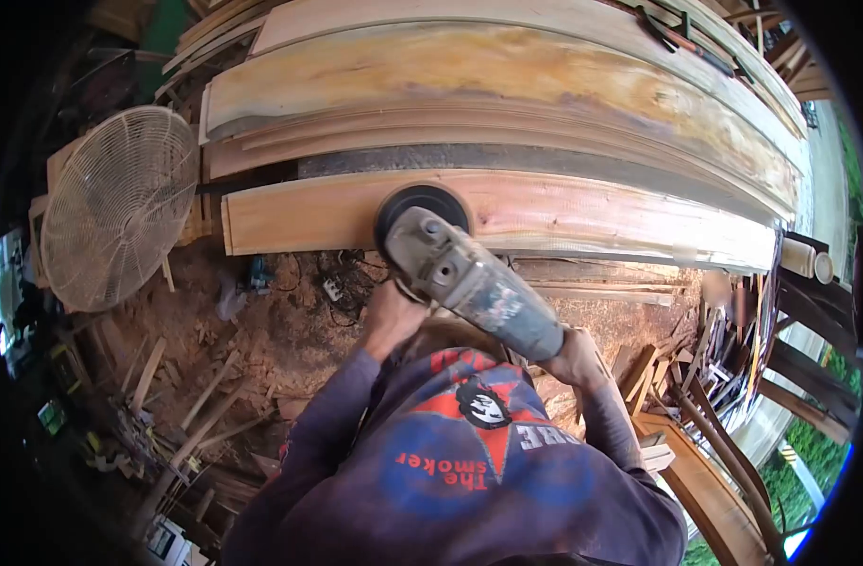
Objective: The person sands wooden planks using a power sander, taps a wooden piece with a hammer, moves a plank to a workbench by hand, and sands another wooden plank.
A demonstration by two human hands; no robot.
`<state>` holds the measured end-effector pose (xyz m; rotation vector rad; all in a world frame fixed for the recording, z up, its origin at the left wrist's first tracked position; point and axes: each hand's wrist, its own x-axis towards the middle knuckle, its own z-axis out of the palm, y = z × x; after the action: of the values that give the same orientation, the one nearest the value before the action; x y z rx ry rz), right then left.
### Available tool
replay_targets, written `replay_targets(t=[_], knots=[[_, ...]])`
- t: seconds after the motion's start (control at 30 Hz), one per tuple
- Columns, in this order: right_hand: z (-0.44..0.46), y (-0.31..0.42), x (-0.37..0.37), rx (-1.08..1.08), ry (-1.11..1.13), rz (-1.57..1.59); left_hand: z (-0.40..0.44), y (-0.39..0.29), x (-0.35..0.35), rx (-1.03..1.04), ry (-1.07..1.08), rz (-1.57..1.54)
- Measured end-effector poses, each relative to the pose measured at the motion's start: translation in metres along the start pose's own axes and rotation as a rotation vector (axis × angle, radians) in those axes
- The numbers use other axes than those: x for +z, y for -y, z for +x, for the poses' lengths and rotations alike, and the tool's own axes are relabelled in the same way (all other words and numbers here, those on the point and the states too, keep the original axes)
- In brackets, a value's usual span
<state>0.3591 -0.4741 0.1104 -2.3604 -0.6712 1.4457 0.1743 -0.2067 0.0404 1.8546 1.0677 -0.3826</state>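
Observation:
A worn angle grinder (493, 297) lies slantwise in front of my body, its black round disc (393, 212) over the near wooden plank (592, 212), left of the plank's middle. The disc appears to be against the wood, though its underside is hidden. My left hand (393, 316) is closed beside the grinder's head; the handle under it is mostly covered. At the rear end of the tool body, my right hand (578, 360) is wrapped around the casing.
Behind the plank lie more boards, one with yellow-brown stains (431, 66). A hammer-like tool (672, 38) rests on the far boards. A large caged fan (120, 208) stands at the left. Sawdust (261, 330) and offcuts cover the floor; timber (705, 481) leans at the right.

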Motion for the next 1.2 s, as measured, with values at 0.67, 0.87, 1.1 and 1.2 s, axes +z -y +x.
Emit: replay_targets(t=[0.67, 0.87, 1.1, 1.2], knots=[[0.003, -0.083, -0.017, 0.028, -0.234, 0.211, 0.043, -0.045, 0.079, -0.067, 0.02, 0.161], [-0.027, -0.13, -0.045, 0.13, -0.268, 0.244, 0.045, -0.124, 0.113, 0.002, 0.124, 0.165], [-0.045, -0.217, -0.06, 0.248, -0.383, 0.27, 0.068, -0.202, 0.167, 0.143, 0.192, 0.21], [-0.048, -0.245, -0.066, 0.27, -0.391, 0.262, 0.077, -0.233, 0.184, 0.205, 0.199, 0.26]])
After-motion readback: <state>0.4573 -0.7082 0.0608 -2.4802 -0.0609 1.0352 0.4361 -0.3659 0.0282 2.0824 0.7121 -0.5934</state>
